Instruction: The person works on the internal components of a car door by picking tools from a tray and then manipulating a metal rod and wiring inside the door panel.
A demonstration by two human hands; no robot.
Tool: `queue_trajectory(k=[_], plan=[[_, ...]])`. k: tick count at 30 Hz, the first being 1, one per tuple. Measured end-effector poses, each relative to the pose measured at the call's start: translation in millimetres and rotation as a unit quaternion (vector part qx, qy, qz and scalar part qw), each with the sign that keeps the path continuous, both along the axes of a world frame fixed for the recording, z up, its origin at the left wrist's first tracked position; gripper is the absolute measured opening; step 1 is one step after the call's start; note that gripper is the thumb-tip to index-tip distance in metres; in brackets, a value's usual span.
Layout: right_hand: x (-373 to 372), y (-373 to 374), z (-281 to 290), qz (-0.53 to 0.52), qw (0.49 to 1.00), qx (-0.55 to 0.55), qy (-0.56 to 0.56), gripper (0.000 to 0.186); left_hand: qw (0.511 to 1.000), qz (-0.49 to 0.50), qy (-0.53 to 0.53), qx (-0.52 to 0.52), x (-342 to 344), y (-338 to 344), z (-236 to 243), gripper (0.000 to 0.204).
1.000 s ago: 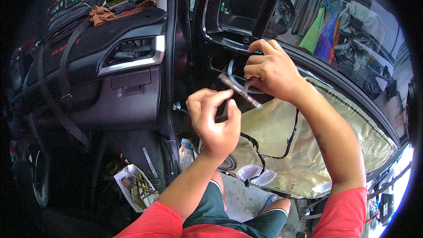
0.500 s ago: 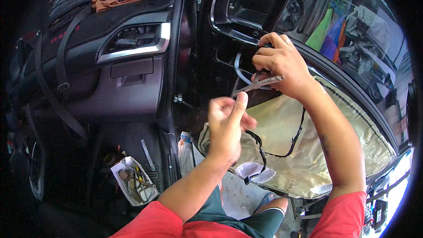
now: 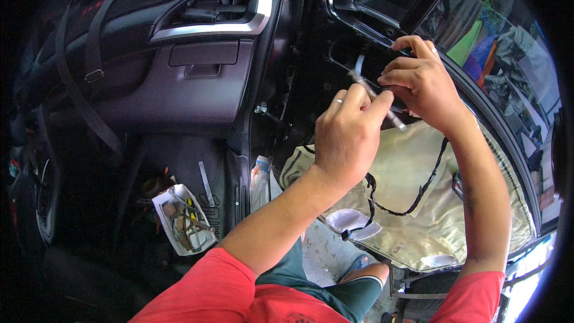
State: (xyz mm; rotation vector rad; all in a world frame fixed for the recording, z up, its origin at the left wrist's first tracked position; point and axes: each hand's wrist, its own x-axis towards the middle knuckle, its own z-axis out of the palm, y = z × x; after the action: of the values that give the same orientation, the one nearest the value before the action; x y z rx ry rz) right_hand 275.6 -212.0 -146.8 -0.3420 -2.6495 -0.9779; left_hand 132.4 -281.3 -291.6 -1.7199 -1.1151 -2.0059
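Find door [image 3: 311, 87] bare black at its upper left corner, gold sheet [image 3: 412, 161] covering the lower part, black wiring [image 3: 421, 199] hanging loose. Judge work unfinished: see rod [image 3: 395, 119] near that corner, pinched by left hand [image 3: 348, 134], thumb against fingers; cannot tell amount remaining. See right hand [image 3: 423, 81] curled beside rod; cannot tell its grip. Against half a second ago: see rod slope down rightward, not up, and left fingers gathered, no longer apart.
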Motion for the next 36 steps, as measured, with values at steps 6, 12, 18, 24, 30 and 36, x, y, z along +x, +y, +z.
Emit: queue_trajectory(k=[6, 12, 18, 24, 30, 36], plan=[[-6.5, -3.5, 0.8, -0.013, 1.0, 0.012, 0.002, 0.024, 0.898, -0.23, -0.376, 0.0, 18.5, -8.1, -38.6, 0.055], [-6.0, -2.7, -1.8, -0.023, 1.0, 0.017, 0.006, 0.026, 0.967, -0.143, -0.209, 0.015, 11.4, 2.4, -21.6, 0.077], [-3.6, 0.1, -2.8, -0.022, 0.999, 0.028, 0.019, 0.027, 0.991, -0.04, -0.103, 0.081, 13.3, 11.8, -16.0, 0.029], [-0.4, 1.2, 0.2, 0.016, 1.0, 0.013, -0.015, 0.022, 0.991, 0.02, -0.02, 0.128, -6.5, 18.9, -14.8, 0.039], [3.6, 1.1, -3.5, 0.017, 0.999, 0.044, -0.012, 0.017, 0.986, -0.031, -0.082, 0.142, 1.9, 16.2, -30.4, 0.047], [-3.7, 0.0, -2.8, -0.001, 0.999, 0.048, -0.017, 0.022, 0.961, -0.166, -0.221, 0.02, 18.3, -0.5, -37.9, 0.052]])
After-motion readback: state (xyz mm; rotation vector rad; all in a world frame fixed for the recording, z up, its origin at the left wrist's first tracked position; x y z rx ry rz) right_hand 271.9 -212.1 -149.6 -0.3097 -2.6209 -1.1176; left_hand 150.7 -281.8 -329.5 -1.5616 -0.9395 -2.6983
